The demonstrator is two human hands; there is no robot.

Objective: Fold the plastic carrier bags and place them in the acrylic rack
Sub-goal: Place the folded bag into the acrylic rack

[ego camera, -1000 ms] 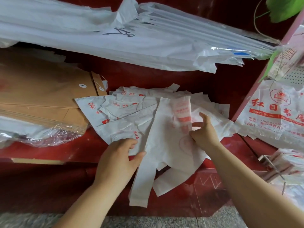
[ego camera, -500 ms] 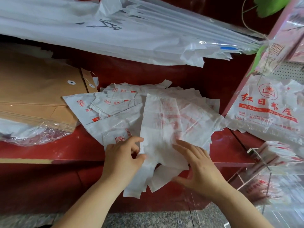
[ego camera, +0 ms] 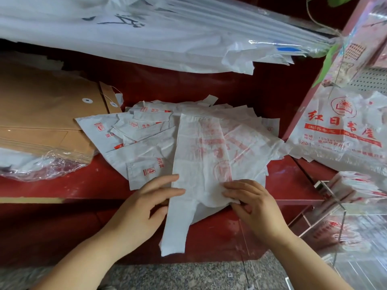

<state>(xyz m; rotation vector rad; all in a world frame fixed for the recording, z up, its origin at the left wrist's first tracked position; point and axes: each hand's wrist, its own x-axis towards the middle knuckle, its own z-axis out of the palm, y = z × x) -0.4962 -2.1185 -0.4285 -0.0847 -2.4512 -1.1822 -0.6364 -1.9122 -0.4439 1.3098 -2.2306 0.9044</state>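
A white plastic carrier bag (ego camera: 211, 155) with red print lies flattened on top of a loose pile of similar bags (ego camera: 138, 143) on the red counter. One of its handles hangs over the counter's front edge. My left hand (ego camera: 144, 208) holds the bag's left edge at the handle, thumb underneath and fingers on top. My right hand (ego camera: 249, 199) pinches the bag's lower right part with curled fingers. A clear acrylic rack (ego camera: 326, 195) with folded bags inside stands at the right.
A stack of brown envelopes (ego camera: 46, 120) in torn clear wrap lies at the left. Bundled white plastic sheets (ego camera: 167, 34) hang overhead. Printed bags (ego camera: 343, 128) hang at the right beside a red post. Speckled stone floor (ego camera: 188, 275) shows below the counter.
The right hand has left the bag's middle and come down to its lower right part, which it now pinches. The bag lies flatter. The left hand stays at the left edge.
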